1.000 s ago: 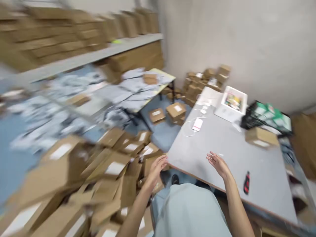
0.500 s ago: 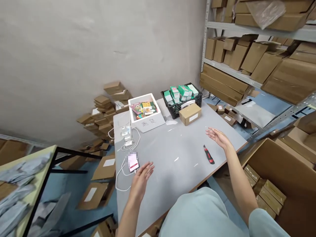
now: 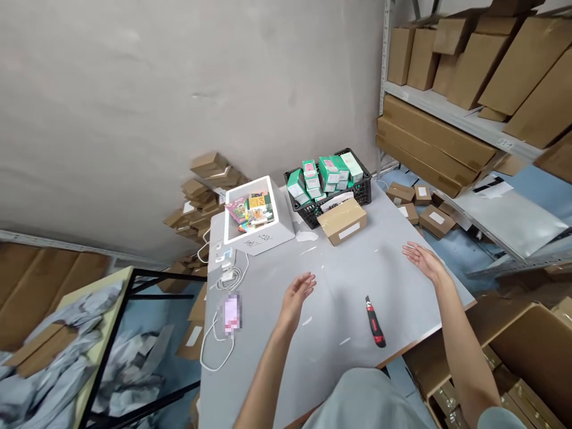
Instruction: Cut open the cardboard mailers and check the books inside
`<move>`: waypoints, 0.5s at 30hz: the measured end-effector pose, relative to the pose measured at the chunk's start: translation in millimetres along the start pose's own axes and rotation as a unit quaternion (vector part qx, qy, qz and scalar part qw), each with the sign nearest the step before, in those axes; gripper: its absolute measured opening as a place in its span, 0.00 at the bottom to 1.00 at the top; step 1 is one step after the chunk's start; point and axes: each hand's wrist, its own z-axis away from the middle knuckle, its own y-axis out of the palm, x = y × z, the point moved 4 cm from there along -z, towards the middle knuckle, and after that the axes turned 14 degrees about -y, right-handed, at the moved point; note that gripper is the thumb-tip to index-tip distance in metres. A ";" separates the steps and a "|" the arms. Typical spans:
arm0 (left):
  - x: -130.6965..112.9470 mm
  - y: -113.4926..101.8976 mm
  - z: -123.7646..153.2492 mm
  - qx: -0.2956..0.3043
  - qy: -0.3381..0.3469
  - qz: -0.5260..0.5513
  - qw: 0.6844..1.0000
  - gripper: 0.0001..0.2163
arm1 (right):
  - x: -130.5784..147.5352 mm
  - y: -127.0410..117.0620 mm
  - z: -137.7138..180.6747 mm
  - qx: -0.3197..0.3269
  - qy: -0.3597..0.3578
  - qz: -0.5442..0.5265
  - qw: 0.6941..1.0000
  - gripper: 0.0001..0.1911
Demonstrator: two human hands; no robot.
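Note:
Both of my hands hover open over a grey table (image 3: 339, 280), holding nothing. My left hand (image 3: 298, 295) is near the table's middle, fingers stretched forward. My right hand (image 3: 422, 260) is near the right edge, palm up, fingers spread. A red and black utility knife (image 3: 374, 322) lies on the table between my forearms. A small cardboard box (image 3: 342, 220) with a white label rests further back, in front of a black basket (image 3: 328, 193) of green boxes.
A white foam box (image 3: 257, 217) with colourful packets sits at the back left. A phone (image 3: 231, 313) on a white cable and chargers (image 3: 227, 262) lie by the left edge. Cardboard boxes fill metal shelves (image 3: 465, 119) on the right and pile on the floor. An open carton (image 3: 522, 363) stands lower right.
The view swung from the floor boxes on the left to the grey table. Both hands stayed open and moved forward over the table, the left one toward its middle.

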 end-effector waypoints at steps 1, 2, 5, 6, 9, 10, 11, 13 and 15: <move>-2.3 5.2 -4.2 -0.002 -0.005 -0.003 1.000 0.33 | -0.2 -3.1 -12.8 -0.004 0.004 0.004 1.000 0.09; -4.2 8.9 -8.1 -0.006 -0.009 -0.005 1.000 0.32 | -0.3 -5.4 -25.3 -0.009 0.006 0.008 1.000 0.09; -9.5 12.8 -20.5 -0.019 -0.018 -0.009 1.000 0.32 | 0.0 -6.5 -59.4 -0.021 0.011 0.019 1.000 0.08; -11.3 12.3 -25.4 -0.024 -0.020 -0.010 0.999 0.32 | 0.2 -4.9 -69.5 -0.021 0.012 0.022 0.999 0.08; -16.9 9.1 -43.6 -0.042 -0.024 -0.014 0.999 0.30 | 0.4 3.9 -96.2 -0.010 0.019 0.033 0.999 0.08; -18.7 8.2 -50.6 -0.047 -0.027 -0.014 0.998 0.29 | 0.3 7.5 -104.2 -0.006 0.021 0.036 0.999 0.08; -20.4 7.8 -57.9 -0.050 -0.030 -0.014 0.998 0.28 | 0.1 11.1 -111.8 -0.003 0.023 0.040 0.999 0.08; -23.9 8.4 -73.4 -0.053 -0.036 -0.011 0.998 0.25 | -0.8 18.8 -126.5 -0.001 0.025 0.047 0.999 0.08; -27.8 11.3 -89.9 -0.050 -0.039 -0.010 0.998 0.23 | -2.1 27.7 -140.6 0.003 0.029 0.051 0.998 0.08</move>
